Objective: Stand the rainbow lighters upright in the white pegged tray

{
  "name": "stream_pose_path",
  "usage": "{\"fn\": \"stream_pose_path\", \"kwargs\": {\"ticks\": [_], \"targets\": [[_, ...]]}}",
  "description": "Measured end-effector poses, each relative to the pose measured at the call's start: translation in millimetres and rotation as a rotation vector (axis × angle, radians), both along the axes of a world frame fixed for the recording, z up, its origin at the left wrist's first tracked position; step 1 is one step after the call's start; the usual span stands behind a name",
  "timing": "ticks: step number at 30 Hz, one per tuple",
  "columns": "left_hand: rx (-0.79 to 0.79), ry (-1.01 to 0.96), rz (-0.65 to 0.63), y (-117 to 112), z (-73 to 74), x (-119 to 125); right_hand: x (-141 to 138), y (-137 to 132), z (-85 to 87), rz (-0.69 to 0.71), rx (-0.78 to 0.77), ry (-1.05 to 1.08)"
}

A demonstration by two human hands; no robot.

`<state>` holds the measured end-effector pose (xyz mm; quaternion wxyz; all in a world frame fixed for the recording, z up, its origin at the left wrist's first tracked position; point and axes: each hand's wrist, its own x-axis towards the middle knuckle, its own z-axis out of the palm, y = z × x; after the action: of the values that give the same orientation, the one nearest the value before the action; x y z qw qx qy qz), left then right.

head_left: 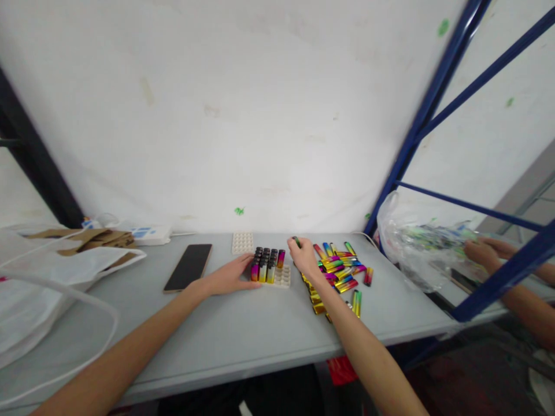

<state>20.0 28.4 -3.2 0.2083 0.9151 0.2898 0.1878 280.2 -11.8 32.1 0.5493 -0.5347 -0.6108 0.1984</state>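
Note:
A white tray (282, 278) with round pockets stands on the table, its left part filled with upright lighters (263, 271) that have black tops and shiny purple-to-yellow bodies. My left hand (234, 274) holds the tray's left side, thumb along the front and fingers toward the back. Just right of the tray, my right hand (302, 254) is closed around a lighter (296, 240); only its dark, greenish end shows. Beside and partly behind my right forearm lies a loose pile of metallic rainbow lighters (342, 271).
A second white tray (242, 242) lies near the wall. To the left are a black phone (188, 267), white plastic bags (47, 289) and brown cardboard (97, 238). A blue metal frame (403, 144) and clear plastic bag (396, 248) border the right; another person's hands (488, 251) work beyond.

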Motion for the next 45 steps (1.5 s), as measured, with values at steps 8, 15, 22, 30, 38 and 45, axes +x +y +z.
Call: {"fn": "stream_pose_path", "kwargs": {"ticks": [8, 15, 22, 30, 38, 45], "targets": [[0.002, -0.002, -0.007, -0.7, 2.4, -0.3, 12.5, -16.4, 8.3, 0.015, 0.005, -0.268], [0.001, -0.016, -0.026, -1.6, 3.8, 1.1, 26.4, -23.0, 19.8, 0.100, 0.139, -0.522], [-0.013, -0.014, -0.026, -3.0, 3.7, 0.2, 28.1, -29.0, 17.8, 0.241, -0.055, -0.614], [-0.009, -0.018, -0.028, -2.4, 3.0, 0.4, 20.1, -21.7, 10.6, 0.265, -0.199, -0.747], [-0.013, -0.014, 0.005, 0.8, 1.0, -1.1, 25.0, -22.2, 11.3, 0.225, -0.259, -0.785], [0.001, 0.010, 0.054, 3.2, -0.9, -3.2, 104.4, 2.5, 40.8, -0.268, -0.272, -0.749]]}}
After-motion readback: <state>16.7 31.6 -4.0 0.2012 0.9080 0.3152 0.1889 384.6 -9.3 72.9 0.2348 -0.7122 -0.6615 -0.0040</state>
